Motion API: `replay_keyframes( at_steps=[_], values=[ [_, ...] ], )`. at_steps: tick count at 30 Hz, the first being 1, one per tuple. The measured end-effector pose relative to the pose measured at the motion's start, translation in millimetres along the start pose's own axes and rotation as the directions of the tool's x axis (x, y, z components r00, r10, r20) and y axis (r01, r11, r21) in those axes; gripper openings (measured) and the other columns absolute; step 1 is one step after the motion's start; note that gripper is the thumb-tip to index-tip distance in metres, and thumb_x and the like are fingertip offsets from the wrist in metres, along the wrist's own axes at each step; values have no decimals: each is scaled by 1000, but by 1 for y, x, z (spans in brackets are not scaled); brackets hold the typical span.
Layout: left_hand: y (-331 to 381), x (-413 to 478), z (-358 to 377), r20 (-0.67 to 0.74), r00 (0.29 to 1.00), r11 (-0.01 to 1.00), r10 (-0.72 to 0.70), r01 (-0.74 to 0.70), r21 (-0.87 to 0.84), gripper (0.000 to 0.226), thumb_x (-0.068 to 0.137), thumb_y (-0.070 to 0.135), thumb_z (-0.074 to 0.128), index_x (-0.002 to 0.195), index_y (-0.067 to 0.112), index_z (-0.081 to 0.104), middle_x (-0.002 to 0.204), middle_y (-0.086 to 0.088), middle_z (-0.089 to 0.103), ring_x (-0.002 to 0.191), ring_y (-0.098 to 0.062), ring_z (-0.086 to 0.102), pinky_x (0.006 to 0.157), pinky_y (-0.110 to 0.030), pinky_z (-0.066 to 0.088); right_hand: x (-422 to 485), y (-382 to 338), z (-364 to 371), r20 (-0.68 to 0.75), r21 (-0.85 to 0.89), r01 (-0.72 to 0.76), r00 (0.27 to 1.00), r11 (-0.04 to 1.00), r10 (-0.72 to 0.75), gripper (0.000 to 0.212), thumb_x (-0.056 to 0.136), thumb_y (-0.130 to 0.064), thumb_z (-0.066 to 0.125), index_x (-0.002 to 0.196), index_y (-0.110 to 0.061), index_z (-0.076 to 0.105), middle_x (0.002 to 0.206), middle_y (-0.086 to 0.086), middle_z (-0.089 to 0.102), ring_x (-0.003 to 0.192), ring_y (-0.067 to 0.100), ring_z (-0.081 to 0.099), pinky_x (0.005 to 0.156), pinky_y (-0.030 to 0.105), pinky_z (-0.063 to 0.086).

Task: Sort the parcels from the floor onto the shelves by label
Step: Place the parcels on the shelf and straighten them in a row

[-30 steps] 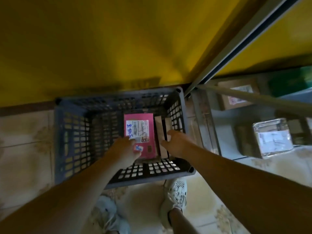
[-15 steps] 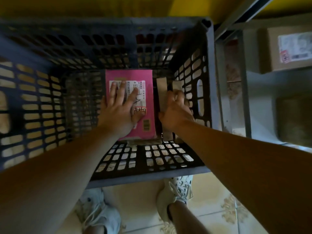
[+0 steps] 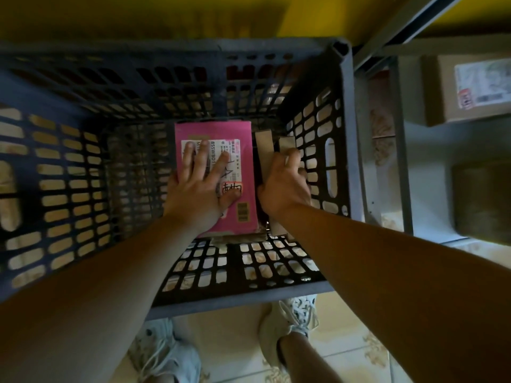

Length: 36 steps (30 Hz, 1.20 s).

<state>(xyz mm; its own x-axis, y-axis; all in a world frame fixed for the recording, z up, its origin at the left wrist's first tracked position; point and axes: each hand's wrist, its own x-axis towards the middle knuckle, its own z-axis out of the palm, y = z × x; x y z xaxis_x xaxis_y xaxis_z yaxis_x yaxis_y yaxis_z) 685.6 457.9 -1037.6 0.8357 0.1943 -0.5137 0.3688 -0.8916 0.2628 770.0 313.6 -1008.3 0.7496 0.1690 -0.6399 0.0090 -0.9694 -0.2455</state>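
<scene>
A pink parcel [image 3: 243,134] with a white label lies flat at the bottom of a dark plastic crate [image 3: 347,111]. My left hand [image 3: 201,186] lies on it with fingers spread straight across the label. Two thin brown cardboard parcels [image 3: 264,150] stand on edge between the pink parcel and the crate's right wall. My right hand [image 3: 284,186] curls its fingers over the top edge of the right-hand cardboard parcel [image 3: 286,143].
A grey metal shelf unit [image 3: 398,150] stands right of the crate, with a labelled brown box [image 3: 475,87] and a darker box [image 3: 484,197] on it. A yellow wall is behind. My feet in pale sneakers [image 3: 293,316] stand on the tiled floor.
My head has dropped closer to the crate. Both hands reached down inside: the left came to lie flat on the pink parcel, the right closed over the cardboard parcels.
</scene>
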Motion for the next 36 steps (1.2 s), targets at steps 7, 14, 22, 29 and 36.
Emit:
replay_keyframes(
  at_steps=[7, 14, 22, 29, 36],
  values=[
    [16, 4, -34, 199, 978, 998, -60, 64, -14, 84, 92, 59, 46, 153, 37, -8, 160, 0, -25, 145, -25, -26, 115, -61, -1, -33, -15, -47, -49, -62, 33, 998, 998, -36, 66, 90, -25, 65, 143, -21, 28, 148, 6, 15, 128, 33, 39, 100, 46, 48],
    [36, -16, -87, 200, 975, 964, -96, 141, -226, 78, 92, 37, 60, 155, 26, 14, 163, -6, 9, 150, -30, 6, 119, -54, 17, -84, -37, -121, -70, 46, 69, 995, 997, -65, 60, 90, -28, 61, 141, -21, 31, 146, 3, 15, 127, 31, 38, 104, 51, 44],
    [51, -48, -155, 169, 968, 721, -183, 250, -647, 45, 97, 43, 51, 138, 23, 48, 134, 1, 56, 116, -23, 58, 85, -29, 47, -131, -62, -178, -208, 367, 269, 957, 891, -204, 65, 85, -27, 64, 143, -28, 35, 142, -16, 15, 126, 21, 45, 99, 42, 50],
    [39, -75, -199, 376, 913, 217, -157, 403, -889, 26, 98, 40, 49, 121, 30, 57, 109, 1, 70, 99, -19, 65, 81, -39, 50, -143, -88, -179, -194, 659, 232, 972, 716, -135, 52, 84, -20, 71, 124, -38, 42, 128, -13, 23, 120, 13, 43, 90, 28, 53],
    [11, -92, -203, 444, 863, 112, -241, 479, -871, 34, 92, 37, 62, 119, 16, 59, 102, -4, 74, 98, -24, 70, 93, -51, 51, -144, -98, -170, -23, 815, 75, 995, 575, -97, 38, 97, -40, 57, 135, -37, 47, 104, -14, 57, 96, 6, 61, 78, 25, 54]
  ],
)
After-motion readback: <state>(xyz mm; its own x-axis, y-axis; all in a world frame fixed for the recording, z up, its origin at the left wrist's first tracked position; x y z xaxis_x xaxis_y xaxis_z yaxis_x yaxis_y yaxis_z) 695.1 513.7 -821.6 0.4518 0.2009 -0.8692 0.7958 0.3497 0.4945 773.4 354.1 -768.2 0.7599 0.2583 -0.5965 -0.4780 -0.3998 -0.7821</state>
